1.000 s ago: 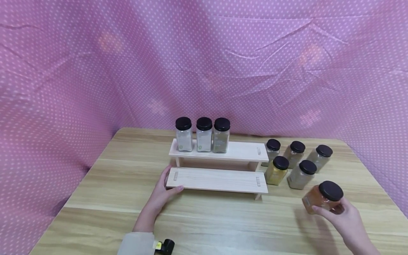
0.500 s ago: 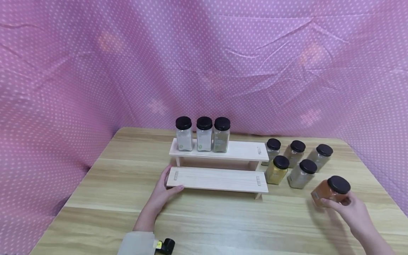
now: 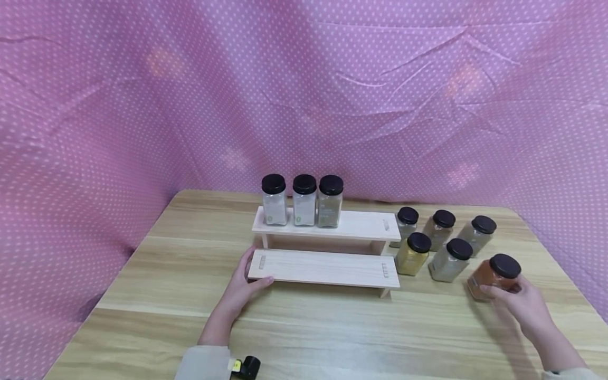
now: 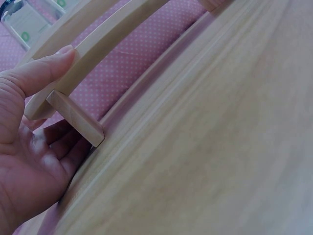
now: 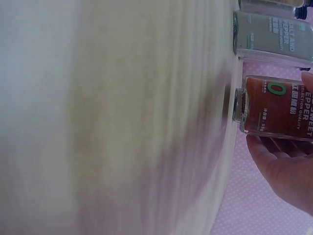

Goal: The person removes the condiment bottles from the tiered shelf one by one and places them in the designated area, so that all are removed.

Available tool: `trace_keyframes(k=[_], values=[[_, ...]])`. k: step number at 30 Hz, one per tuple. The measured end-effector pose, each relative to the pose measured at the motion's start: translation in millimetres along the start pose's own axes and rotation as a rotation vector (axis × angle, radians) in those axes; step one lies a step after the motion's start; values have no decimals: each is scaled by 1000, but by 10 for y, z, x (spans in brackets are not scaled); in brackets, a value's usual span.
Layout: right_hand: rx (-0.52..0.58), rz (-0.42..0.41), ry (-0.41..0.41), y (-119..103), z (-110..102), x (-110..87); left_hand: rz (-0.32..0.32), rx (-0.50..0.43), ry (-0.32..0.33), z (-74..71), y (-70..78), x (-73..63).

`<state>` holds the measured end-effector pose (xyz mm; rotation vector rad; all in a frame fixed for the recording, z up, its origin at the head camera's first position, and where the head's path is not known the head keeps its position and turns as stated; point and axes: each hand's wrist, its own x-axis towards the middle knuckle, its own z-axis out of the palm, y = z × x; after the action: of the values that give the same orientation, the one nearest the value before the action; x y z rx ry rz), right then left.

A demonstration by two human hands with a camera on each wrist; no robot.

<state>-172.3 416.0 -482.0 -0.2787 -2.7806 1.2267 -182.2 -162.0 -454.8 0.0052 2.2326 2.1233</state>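
My left hand grips the left end of a two-step wooden spice rack. In the left wrist view the thumb lies on the lower step's edge, and the fingers curl behind a short leg. At the right, my right hand holds a spice jar of red powder with a black lid. Its label reads in part "sweet pepper". The jar is upright at table level, fingers round its side; whether its base touches the table I cannot tell. A grey-powder jar stands beside it.
Three black-lidded jars stand on the left part of the rack's upper step. Right of the rack are several more, among them a yellow one. A pink dotted cloth hangs behind the wooden table.
My right hand has carried the red-powder jar right and away from me, lowering it beside the other jars and bringing it more upright. The left hand has stayed on the rack.
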Motion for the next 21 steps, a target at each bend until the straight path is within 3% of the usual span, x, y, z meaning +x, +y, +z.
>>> trace_keyframes(k=[7,14,21], values=[[2,-19,50,19,38,166,6,-2,6,8,8,2],[52,-22,86,-200,15,174,3,-13,-1,5,22,1],[65,-45,112,-18,69,276,8,-15,-1,0,-6,0]])
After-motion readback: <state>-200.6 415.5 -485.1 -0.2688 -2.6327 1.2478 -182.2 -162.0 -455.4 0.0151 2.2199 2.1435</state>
